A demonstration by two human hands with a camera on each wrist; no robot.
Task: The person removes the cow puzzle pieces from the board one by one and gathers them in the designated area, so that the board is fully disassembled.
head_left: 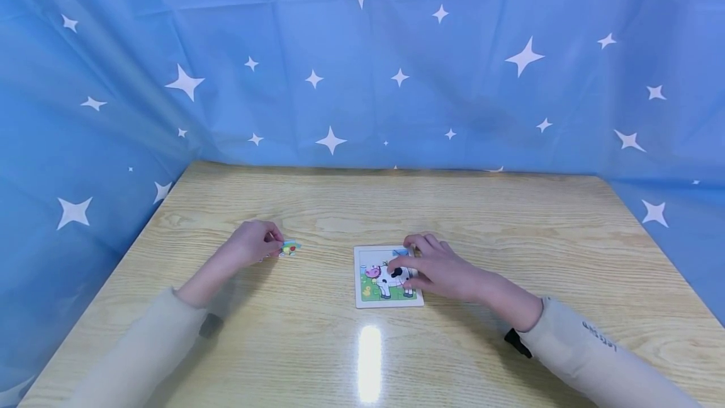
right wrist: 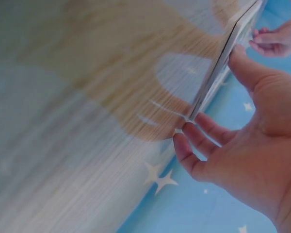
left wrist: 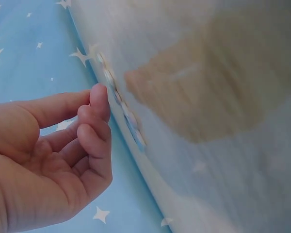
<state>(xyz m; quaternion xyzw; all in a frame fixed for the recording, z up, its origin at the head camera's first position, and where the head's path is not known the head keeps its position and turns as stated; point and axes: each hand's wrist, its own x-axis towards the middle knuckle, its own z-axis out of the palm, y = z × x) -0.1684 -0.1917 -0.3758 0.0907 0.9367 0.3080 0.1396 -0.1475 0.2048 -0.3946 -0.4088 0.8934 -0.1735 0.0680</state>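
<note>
A square jigsaw puzzle (head_left: 367,298) of a cow, with a pale frame, lies flat on the table. My right hand (head_left: 438,269) spreads over its right side, touching it with gently bent fingers; in the right wrist view, the fingertips (right wrist: 190,128) are at the board's edge and the thumb lies farther along it. To the left, several small colourful puzzle pieces (head_left: 291,248) lie together on the wood. My left hand (head_left: 252,245) is right at these pieces, thumb and index fingertips brought together with the other fingers curled. Whether a piece is between them I cannot tell.
The wooden table (head_left: 498,219) reaches back to a blue cloth (head_left: 385,106) with white stars, which also hangs along the left and right sides. A bright light reflection shows on the tabletop in front of the puzzle.
</note>
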